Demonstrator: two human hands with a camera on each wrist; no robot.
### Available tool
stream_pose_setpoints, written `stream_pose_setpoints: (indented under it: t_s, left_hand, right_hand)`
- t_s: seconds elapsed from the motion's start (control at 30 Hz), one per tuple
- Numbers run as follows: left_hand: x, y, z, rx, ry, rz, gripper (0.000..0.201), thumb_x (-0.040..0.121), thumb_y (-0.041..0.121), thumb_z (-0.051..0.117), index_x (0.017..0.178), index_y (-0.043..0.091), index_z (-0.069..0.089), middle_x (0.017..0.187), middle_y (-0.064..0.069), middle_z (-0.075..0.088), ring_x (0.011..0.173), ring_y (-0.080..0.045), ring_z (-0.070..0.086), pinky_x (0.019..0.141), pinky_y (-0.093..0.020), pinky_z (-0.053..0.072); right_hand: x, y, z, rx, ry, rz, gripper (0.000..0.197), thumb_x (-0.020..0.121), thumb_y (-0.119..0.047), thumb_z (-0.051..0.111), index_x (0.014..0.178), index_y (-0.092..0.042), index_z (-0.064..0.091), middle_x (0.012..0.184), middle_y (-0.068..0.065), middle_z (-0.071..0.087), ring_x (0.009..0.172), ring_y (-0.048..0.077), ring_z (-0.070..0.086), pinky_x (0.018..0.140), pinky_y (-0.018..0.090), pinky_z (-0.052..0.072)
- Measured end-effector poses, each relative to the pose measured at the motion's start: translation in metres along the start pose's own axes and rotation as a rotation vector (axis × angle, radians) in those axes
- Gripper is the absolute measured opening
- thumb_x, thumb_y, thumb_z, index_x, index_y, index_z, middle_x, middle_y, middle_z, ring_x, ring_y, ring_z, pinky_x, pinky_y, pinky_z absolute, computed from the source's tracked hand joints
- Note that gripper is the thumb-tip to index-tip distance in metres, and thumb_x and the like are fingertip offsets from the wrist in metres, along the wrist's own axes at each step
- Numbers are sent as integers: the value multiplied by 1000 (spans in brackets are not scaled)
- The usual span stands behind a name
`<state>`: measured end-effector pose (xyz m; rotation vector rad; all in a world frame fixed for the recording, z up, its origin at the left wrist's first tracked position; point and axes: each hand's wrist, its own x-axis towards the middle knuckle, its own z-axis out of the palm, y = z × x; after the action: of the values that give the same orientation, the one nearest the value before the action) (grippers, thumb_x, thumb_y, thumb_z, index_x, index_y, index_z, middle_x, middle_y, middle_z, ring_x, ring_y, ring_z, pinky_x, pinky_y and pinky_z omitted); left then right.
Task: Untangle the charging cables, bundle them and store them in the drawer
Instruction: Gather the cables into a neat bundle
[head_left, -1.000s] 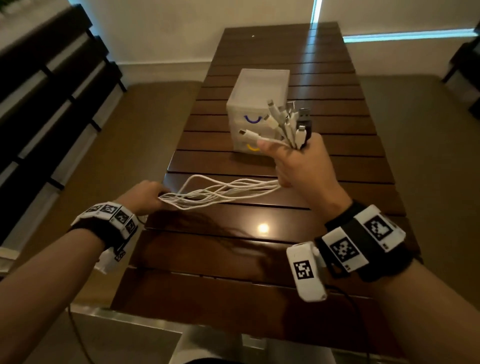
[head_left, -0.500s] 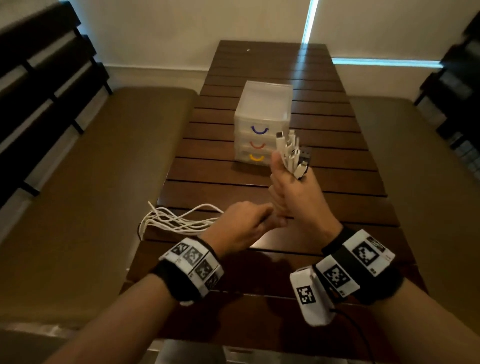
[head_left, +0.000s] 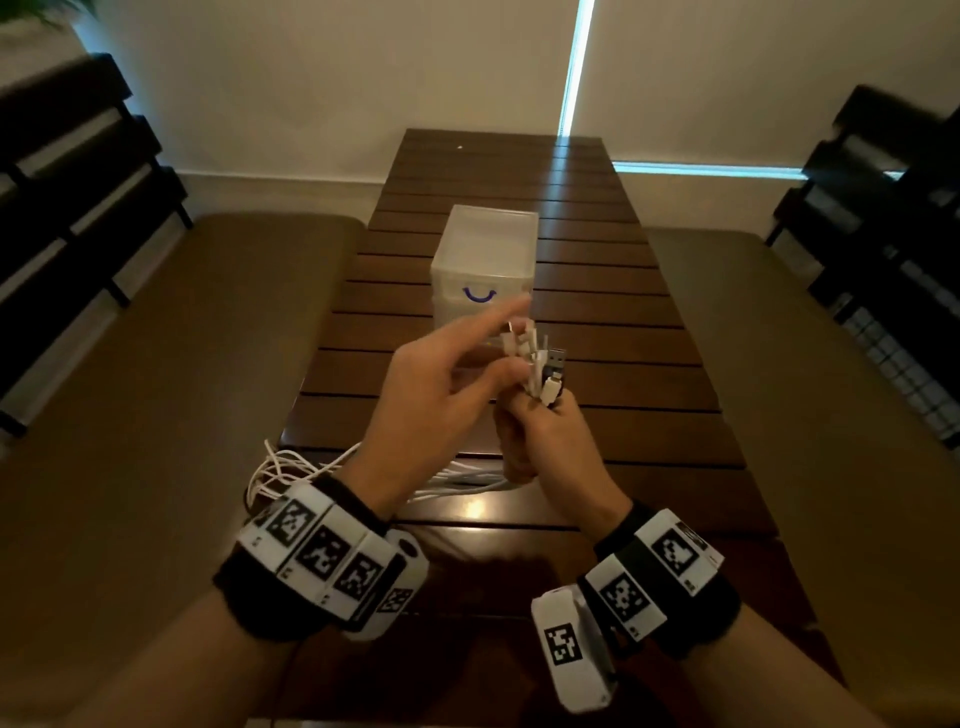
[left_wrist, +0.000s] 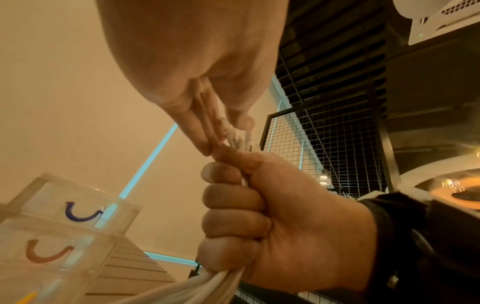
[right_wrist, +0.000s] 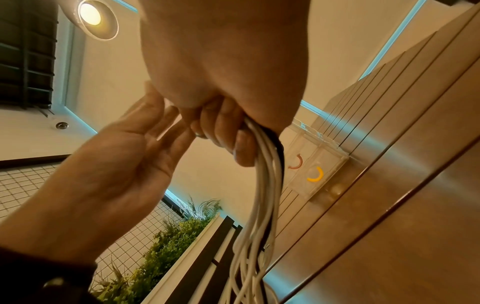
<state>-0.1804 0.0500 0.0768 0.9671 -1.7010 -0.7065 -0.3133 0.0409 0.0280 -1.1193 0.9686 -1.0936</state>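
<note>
My right hand (head_left: 545, 441) grips a bunch of white charging cables, with one black one, just below their plugs (head_left: 535, 358), which stick up above the fist. The left hand (head_left: 441, 374) is raised beside it, fingers straight and touching the plug ends (left_wrist: 239, 139). Below the right fist (right_wrist: 223, 127) the cables (right_wrist: 262, 195) hang down, and their loops (head_left: 291, 467) lie on the table's near left edge. The clear plastic drawer unit (head_left: 485, 260) stands shut behind the hands, showing blue, red and yellow handles (left_wrist: 64, 226).
The dark slatted wooden table (head_left: 597, 364) runs away from me to the wall. Brown padded benches (head_left: 182, 364) (head_left: 805, 389) flank it, with black slatted backs behind them.
The left hand let go of the cable loops at the table's left side and rose to the plugs above the right fist. The right hand kept its grip.
</note>
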Motion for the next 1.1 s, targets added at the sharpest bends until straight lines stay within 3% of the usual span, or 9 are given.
stream_pose_setpoints:
  t_s: [0.07, 0.2, 0.3, 0.4, 0.6, 0.73, 0.87, 0.97, 1.1]
  left_hand:
    - [1, -1, 5, -7, 59, -13, 38, 86, 9, 70, 124, 13, 66, 112, 1, 71, 100, -8, 70, 89, -34, 57]
    - [-2, -6, 6, -39, 98, -71, 41, 82, 7, 73, 121, 15, 68, 107, 2, 74, 95, -8, 71, 85, -33, 59]
    - [0, -7, 4, -34, 74, -89, 36, 79, 4, 75, 112, 19, 71, 102, 2, 75, 93, -7, 72, 86, -35, 59]
    - [4, -8, 1, -2, 9, -83, 35, 79, 5, 75, 111, 19, 72, 105, 4, 75, 98, -5, 70, 90, -31, 57]
    - [8, -10, 0, 54, -135, -59, 36, 86, 5, 69, 118, 21, 68, 112, 6, 72, 107, 0, 65, 96, -20, 50]
    - [10, -7, 4, 119, -218, -108, 45, 87, 22, 70, 131, 26, 61, 123, 11, 66, 110, 4, 62, 98, -21, 50]
    - [10, -6, 15, 114, -360, -199, 86, 69, 53, 75, 143, 38, 34, 133, 16, 49, 106, 3, 56, 94, -22, 48]
    - [9, -8, 27, 237, -328, -158, 67, 74, 58, 69, 132, 35, 43, 123, 13, 55, 110, -3, 57, 95, -34, 51]
    - [11, -8, 33, 334, -258, -132, 44, 88, 44, 64, 126, 28, 47, 103, 19, 52, 92, 2, 54, 81, -20, 46]
  right_hand:
    - [-3, 0, -2, 12, -16, 6, 46, 94, -42, 58, 53, -24, 44, 52, 1, 30, 40, 13, 21, 42, 23, 20]
    - [-10, -1, -3, -55, -26, -6, 45, 95, -42, 54, 60, -16, 43, 51, 2, 32, 38, 15, 24, 44, 30, 25]
    - [-11, 1, -3, -93, -9, -22, 45, 95, -41, 55, 59, -15, 44, 48, 1, 35, 37, 14, 29, 44, 29, 29]
    - [-12, 0, -5, -79, -7, 4, 46, 98, -36, 54, 59, -13, 43, 44, -2, 37, 34, 13, 30, 43, 27, 29]
    - [-15, -2, -8, -70, -60, 35, 52, 86, -54, 55, 64, -8, 47, 44, 7, 40, 32, 16, 30, 40, 24, 32]
    - [-14, 0, -9, -105, -20, 56, 39, 101, -24, 52, 67, -3, 50, 46, 7, 40, 31, 14, 31, 40, 24, 30]
    - [-13, -4, -8, -195, -36, 36, 35, 98, 2, 45, 64, -1, 50, 43, 1, 45, 32, 13, 39, 37, 24, 35]
    - [-12, -8, -6, -208, 4, 94, 30, 95, 7, 46, 70, -8, 51, 37, -6, 46, 31, 7, 44, 38, 22, 37]
    - [-15, -8, -10, -183, 0, 48, 26, 89, 9, 44, 75, -11, 54, 43, -4, 49, 35, 15, 45, 40, 26, 37]
